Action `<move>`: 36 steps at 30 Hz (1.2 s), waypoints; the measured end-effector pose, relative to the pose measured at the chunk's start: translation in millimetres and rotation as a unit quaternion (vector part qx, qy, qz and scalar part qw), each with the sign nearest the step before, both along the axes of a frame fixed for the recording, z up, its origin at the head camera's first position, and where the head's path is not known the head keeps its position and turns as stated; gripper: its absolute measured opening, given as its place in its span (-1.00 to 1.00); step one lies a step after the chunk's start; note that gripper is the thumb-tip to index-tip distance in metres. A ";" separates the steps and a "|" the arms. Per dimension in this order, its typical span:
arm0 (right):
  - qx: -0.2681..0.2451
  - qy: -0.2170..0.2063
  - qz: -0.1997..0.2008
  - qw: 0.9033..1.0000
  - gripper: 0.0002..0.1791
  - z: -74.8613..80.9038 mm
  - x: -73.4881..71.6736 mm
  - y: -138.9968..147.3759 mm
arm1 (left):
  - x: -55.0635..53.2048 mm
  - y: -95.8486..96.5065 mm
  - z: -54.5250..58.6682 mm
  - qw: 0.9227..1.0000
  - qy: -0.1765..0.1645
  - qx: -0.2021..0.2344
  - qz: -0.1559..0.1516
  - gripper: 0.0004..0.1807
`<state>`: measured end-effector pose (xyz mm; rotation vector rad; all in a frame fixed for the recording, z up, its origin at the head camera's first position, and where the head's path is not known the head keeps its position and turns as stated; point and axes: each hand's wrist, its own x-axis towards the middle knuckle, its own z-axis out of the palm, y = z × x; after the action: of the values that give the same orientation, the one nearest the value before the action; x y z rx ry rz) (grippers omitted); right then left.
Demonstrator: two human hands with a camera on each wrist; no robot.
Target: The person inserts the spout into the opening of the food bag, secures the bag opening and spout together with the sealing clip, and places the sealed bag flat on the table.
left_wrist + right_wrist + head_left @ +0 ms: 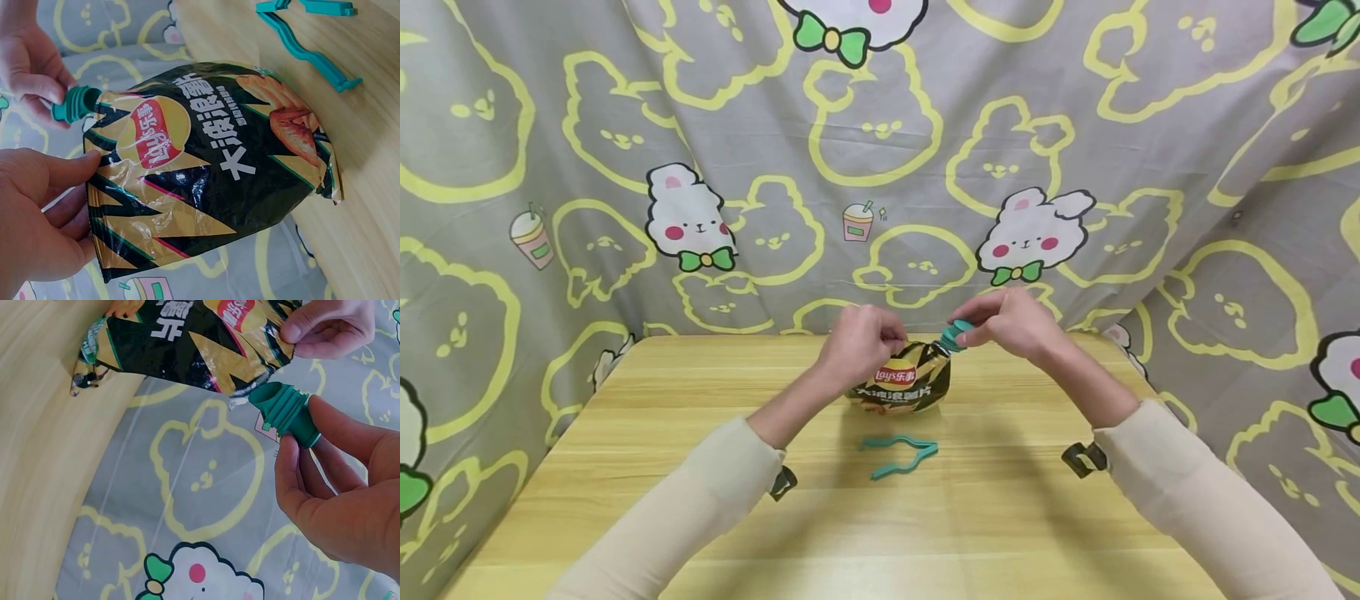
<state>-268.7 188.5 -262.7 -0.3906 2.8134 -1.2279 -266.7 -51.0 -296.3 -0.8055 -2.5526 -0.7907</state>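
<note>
A black and gold bag of Lay's potato chips [206, 156] stands on the table, its top edge up. My left hand [863, 340] pinches that top edge between thumb and fingers. In my right hand [1011, 321], thumb and fingertips hold a teal ribbed pouring spout [287, 411]. The spout's slanted open end points at the top corner of the bag and is right beside it in the right wrist view. In front of the bag lies a teal bag clip [917, 454], its two long arms spread apart in a V.
The light wooden table [700, 500] reaches back to a grey curtain [760, 150] with yellow animal outlines and white rabbits. The curtain also hangs along both sides. Black straps [1084, 459] show at the sleeve cuffs.
</note>
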 end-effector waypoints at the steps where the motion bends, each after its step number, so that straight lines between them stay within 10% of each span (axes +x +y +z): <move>1: -0.001 -0.001 0.000 1.000 -0.68 -1.4 -0.6 -1.2 | 0.0 -0.2 0.0 1.000 -0.002 0.000 0.000 -0.85; 36: -0.048 -0.034 0.014 0.998 -0.72 -27.8 -8.6 -6.9 | -2.8 -3.6 1.9 1.000 -0.019 0.001 -0.009 -0.91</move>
<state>-277.3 181.6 -290.5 -0.3827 2.6918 -1.3468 -269.5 -54.5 -294.3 -0.8206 -2.5816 -0.8226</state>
